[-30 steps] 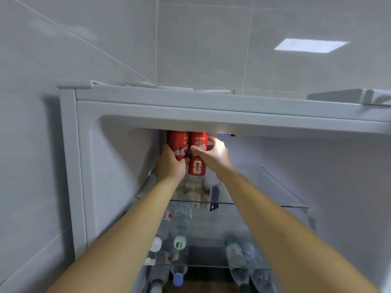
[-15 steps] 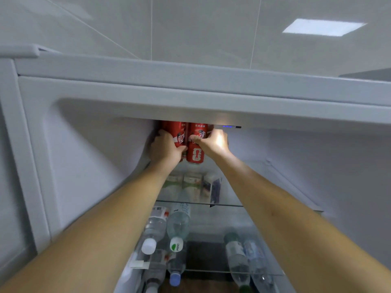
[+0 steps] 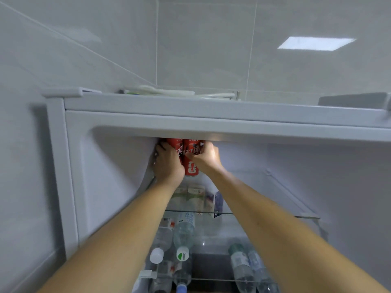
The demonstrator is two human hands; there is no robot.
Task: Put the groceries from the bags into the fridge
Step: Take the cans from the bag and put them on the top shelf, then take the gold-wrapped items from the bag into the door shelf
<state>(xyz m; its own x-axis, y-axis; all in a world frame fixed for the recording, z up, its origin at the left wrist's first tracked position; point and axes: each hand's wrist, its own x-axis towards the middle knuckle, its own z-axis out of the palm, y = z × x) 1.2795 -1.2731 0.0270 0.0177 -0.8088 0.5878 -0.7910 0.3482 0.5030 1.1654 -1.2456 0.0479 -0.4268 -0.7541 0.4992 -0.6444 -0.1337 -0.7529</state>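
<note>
— Hands first: what are they doing at the top of the open white fridge point(image 3: 69, 187)?

— I am watching both arms reaching up into the top compartment. The left hand point(image 3: 168, 162) is wrapping its curled fingers round the left red drink can point(image 3: 176, 145), and the right hand point(image 3: 206, 156) is gripping the right red drink can point(image 3: 191, 159), thumb lying across its front. Both grasps are closed on the cans.

— Where are the cans sitting?

— They are standing upright and touching side by side, high against the back left of the compartment, their tops hiding behind the fridge's upper frame. Whether their bases are resting on the upper glass shelf point(image 3: 292, 199) I cannot tell; the wrists are covering that spot.

— And lower down?

— Small cartons with pale green and dark blue printing point(image 3: 198, 197) are standing near the front edge of the upper shelf, between the two forearms. Below them, clear plastic water bottles are lying on their sides, caps pointing toward me: one with a white cap point(image 3: 157, 253), one with a green-and-white cap point(image 3: 183, 240), and a pair with a dark green cap point(image 3: 243, 267) to the right. A bottle with a blue cap point(image 3: 182, 287) is showing under the lower shelf edge.

— Anything on top?

— Pale, flat items point(image 3: 167, 90), too blurred to identify, are lying on the fridge roof against the grey tiled wall point(image 3: 201, 49).
</note>
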